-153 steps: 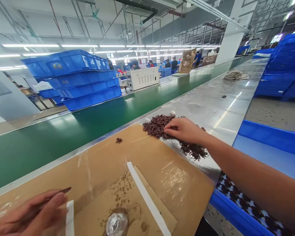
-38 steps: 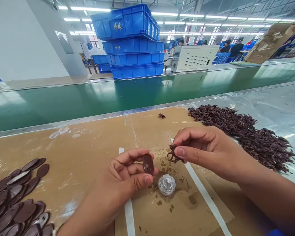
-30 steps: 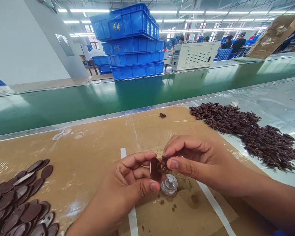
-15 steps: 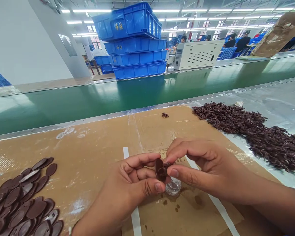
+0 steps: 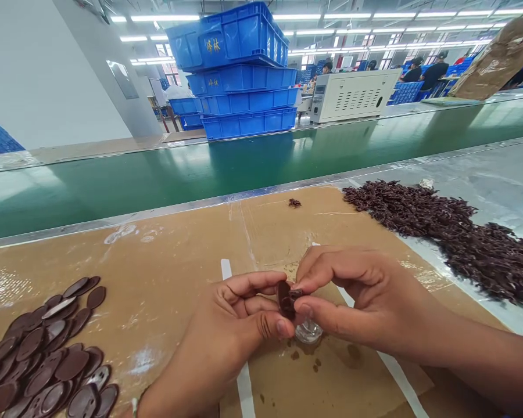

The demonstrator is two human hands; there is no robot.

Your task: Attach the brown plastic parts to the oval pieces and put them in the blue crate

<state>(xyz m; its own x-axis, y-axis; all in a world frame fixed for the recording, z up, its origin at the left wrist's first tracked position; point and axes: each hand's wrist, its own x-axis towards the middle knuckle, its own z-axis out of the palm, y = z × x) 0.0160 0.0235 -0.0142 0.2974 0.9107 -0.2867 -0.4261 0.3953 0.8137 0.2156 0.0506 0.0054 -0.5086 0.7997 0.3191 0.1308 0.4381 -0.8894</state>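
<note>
My left hand (image 5: 239, 319) pinches a dark brown oval disc (image 5: 285, 300) by its edges, holding it on edge. From the right, my right hand (image 5: 353, 290) grips a small dark brown piece (image 5: 295, 294) between thumb and fingertips, pressed against the disc's face. How the two parts join is hidden by the fingers. Just below the fingertips a small clear round dish (image 5: 308, 331) stands on the brown sheet. On the left lies a heap of similar oval discs (image 5: 72, 364). A big pile of small dark brown pieces (image 5: 440, 226) spreads at the right.
Brown sheeting (image 5: 165, 249) with white tape strips (image 5: 244, 386) covers the work surface. One small brown clump (image 5: 294, 202) lies near its far edge. Beyond runs a green conveyor belt (image 5: 157, 177), with stacked blue crates (image 5: 248, 96) and a beige machine (image 5: 353, 96) behind. People sit farther back.
The view has shifted slightly. Both hands keep the disc and small piece together, and the right fingertips sit a little closer to the disc.
</note>
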